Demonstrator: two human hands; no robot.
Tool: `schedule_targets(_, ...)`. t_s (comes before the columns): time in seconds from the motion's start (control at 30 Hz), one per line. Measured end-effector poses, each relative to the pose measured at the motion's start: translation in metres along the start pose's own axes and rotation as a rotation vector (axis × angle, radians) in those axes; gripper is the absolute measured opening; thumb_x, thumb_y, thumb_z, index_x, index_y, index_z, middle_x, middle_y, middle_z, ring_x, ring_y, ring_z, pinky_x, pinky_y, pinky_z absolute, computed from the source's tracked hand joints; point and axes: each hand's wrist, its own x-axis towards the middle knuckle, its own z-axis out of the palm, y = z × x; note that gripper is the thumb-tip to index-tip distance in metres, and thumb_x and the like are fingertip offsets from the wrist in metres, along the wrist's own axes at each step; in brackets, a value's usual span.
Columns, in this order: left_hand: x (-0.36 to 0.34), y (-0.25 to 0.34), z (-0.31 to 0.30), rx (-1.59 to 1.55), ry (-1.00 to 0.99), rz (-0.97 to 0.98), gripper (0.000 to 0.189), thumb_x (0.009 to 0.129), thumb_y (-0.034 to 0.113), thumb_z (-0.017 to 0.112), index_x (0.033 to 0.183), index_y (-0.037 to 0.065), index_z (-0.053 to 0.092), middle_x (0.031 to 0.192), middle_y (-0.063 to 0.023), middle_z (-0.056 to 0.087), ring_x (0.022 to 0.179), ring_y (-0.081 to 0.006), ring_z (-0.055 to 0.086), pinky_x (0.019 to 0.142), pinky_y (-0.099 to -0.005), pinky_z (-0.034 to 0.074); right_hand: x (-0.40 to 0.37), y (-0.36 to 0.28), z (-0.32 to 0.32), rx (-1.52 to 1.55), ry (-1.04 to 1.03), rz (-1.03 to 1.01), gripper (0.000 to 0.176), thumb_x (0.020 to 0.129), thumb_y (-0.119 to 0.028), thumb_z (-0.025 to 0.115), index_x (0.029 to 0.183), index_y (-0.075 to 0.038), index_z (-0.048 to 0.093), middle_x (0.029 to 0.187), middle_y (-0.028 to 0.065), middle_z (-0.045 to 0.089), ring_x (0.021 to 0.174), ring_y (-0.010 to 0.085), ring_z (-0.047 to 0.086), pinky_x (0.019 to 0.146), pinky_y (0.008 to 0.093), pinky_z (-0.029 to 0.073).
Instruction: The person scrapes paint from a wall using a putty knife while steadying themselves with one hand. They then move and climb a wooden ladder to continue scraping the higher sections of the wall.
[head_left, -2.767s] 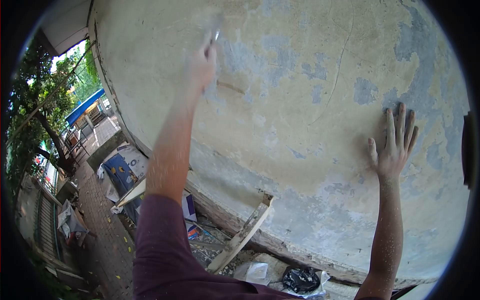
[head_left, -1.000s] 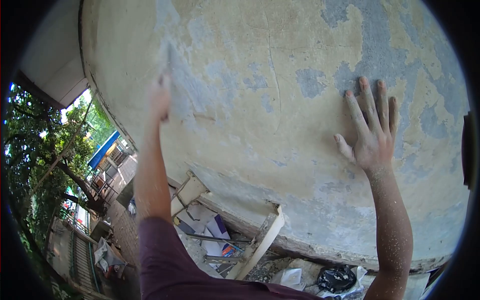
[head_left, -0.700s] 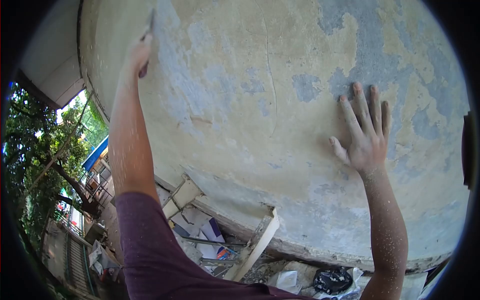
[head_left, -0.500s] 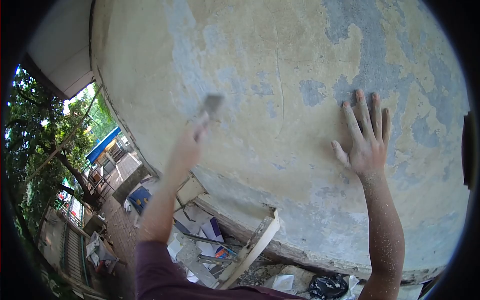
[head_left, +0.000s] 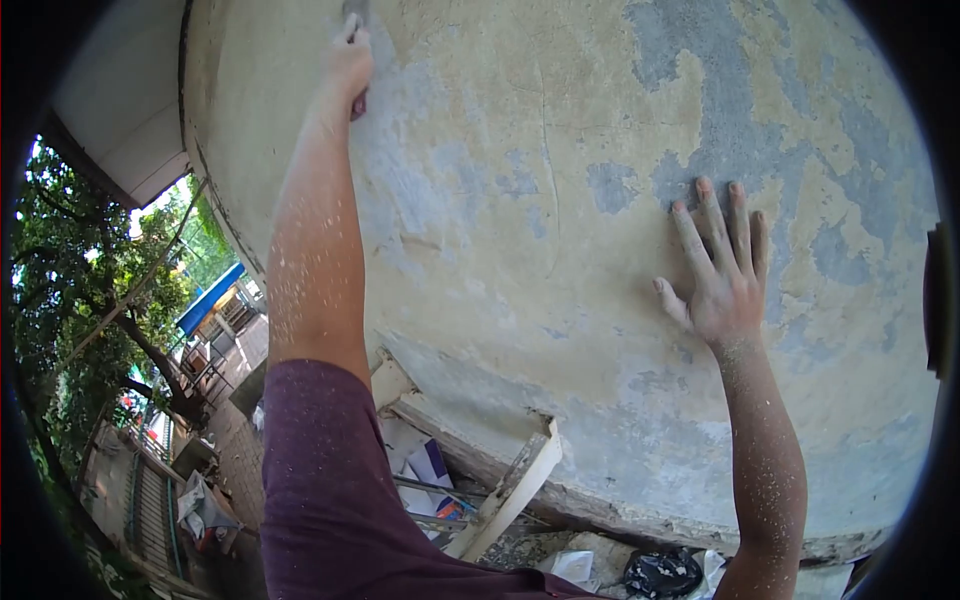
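Observation:
My left hand [head_left: 350, 66] is closed round a scraper [head_left: 358, 104] high on the left part of the wall. The end of its reddish handle shows below my fist, and its grey blade, partly cut off by the top edge of the view, is against the wall or very near it. My right hand [head_left: 728, 290] lies flat on the wall [head_left: 480, 290], fingers spread and pointing up, with pale dust on it. The wall has yellowish paint with bluish-grey bare patches and a thin vertical crack. Pale flecks cover both forearms.
A slanted pale beam [head_left: 515, 490] juts out at the wall's foot, among debris, boxes and a black plastic bag [head_left: 662, 574]. At the left are a brick path [head_left: 236, 450], a tree [head_left: 150, 345], a fence and a blue awning [head_left: 210, 300].
My left hand has moved up and a little left with the scraper, and its arm is now stretched out. My right hand stays on the wall, shifted slightly left in view.

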Motion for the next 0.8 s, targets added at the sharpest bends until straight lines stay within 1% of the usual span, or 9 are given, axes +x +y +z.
schedule_targets(0.1,0.001,-0.024,0.008,0.223,0.168,0.429,0.049,0.092,0.027,0.044,0.139,0.014,0.041,0.118,-0.0245,0.059,0.11,-0.0349,0.058,0.089,-0.0405,0.046,0.0,0.001,0.0,0.022,-0.01,0.001,0.066,0.076,-0.046,0.057,0.137,-0.024,0.045,0.15,0.0022,0.031,0.14,0.0259,0.023,0.115,0.0495,0.014)
schedule_targets(0.17,-0.081,-0.02,0.003,0.04,-0.15,-0.079,0.048,0.093,0.026,0.043,0.139,0.013,0.041,0.122,-0.0233,0.057,0.114,-0.0337,0.056,0.093,-0.0398,0.044,0.0,0.001,0.0,0.021,-0.011,0.004,0.066,0.076,-0.046,0.058,0.137,-0.024,0.045,0.15,0.002,0.031,0.14,0.0258,0.023,0.115,0.0493,0.014)
schedule_targets(0.2,-0.096,-0.071,0.015,0.188,-0.063,0.272,0.046,0.094,0.024,0.042,0.14,0.016,0.041,0.124,-0.022,0.056,0.114,-0.0334,0.055,0.096,-0.0387,0.043,0.0,0.001,0.0,0.026,-0.012,0.007,0.066,0.076,-0.046,0.058,0.137,-0.024,0.045,0.15,0.0018,0.031,0.14,0.0257,0.022,0.116,0.0491,0.014)
schedule_targets(0.33,-0.235,-0.144,0.039,0.163,-0.277,0.093,0.045,0.093,0.022,0.045,0.138,0.019,0.043,0.129,-0.0187,0.053,0.118,-0.0348,0.052,0.097,-0.0365,0.041,0.0,-0.001,0.0,0.046,-0.012,0.016,0.067,0.076,-0.047,0.059,0.137,-0.024,0.045,0.15,0.0013,0.03,0.14,0.0255,0.022,0.116,0.0486,0.014)
schedule_targets(0.53,-0.093,-0.053,0.032,0.217,0.044,0.349,0.046,0.095,0.036,0.041,0.138,0.017,0.044,0.125,-0.0214,0.056,0.116,-0.0361,0.053,0.096,-0.0393,0.042,0.0,0.002,0.001,0.069,-0.021,0.023,0.066,0.076,-0.047,0.059,0.136,-0.025,0.045,0.149,0.0007,0.031,0.141,0.0247,0.022,0.116,0.0479,0.014)
schedule_targets(0.67,0.036,-0.002,-0.003,0.135,-0.003,0.29,0.047,0.095,0.04,0.042,0.136,0.017,0.047,0.057,-0.0096,0.053,0.041,-0.0182,0.052,0.041,-0.0326,0.043,-0.001,0.002,0.002,0.059,-0.021,0.01,0.065,0.079,-0.051,0.054,0.138,-0.024,0.044,0.15,0.0016,0.03,0.141,0.026,0.022,0.115,0.0492,0.013)
schedule_targets(0.7,0.021,0.014,-0.003,0.128,-0.008,0.291,0.047,0.095,0.04,0.042,0.136,0.017,0.047,0.057,-0.0096,0.053,0.041,-0.0182,0.052,0.041,-0.0326,0.043,-0.001,0.003,0.001,0.083,-0.008,0.016,0.068,0.074,-0.049,0.061,0.136,-0.026,0.045,0.15,-0.0006,0.031,0.141,0.0238,0.022,0.116,0.0475,0.014)
schedule_targets(0.77,-0.03,0.026,-0.003,0.225,-0.053,0.07,0.046,0.094,0.031,0.041,0.138,0.017,0.043,0.115,-0.0235,0.061,0.104,-0.0339,0.061,0.085,-0.0399,0.049,-0.003,0.002,0.001,0.08,-0.022,0.018,0.068,0.075,-0.05,0.06,0.136,-0.026,0.045,0.15,-0.0007,0.03,0.141,0.0237,0.021,0.116,0.0475,0.014)
schedule_targets(0.8,-0.062,0.018,-0.002,0.215,-0.076,0.056,0.046,0.095,0.035,0.042,0.136,0.017,0.046,0.091,-0.0173,0.061,0.074,-0.026,0.057,0.066,-0.038,0.047,-0.001,0.003,0.001,0.077,-0.025,0.016,0.068,0.075,-0.051,0.06,0.137,-0.026,0.044,0.15,-0.0009,0.03,0.141,0.0236,0.021,0.116,0.0475,0.015)
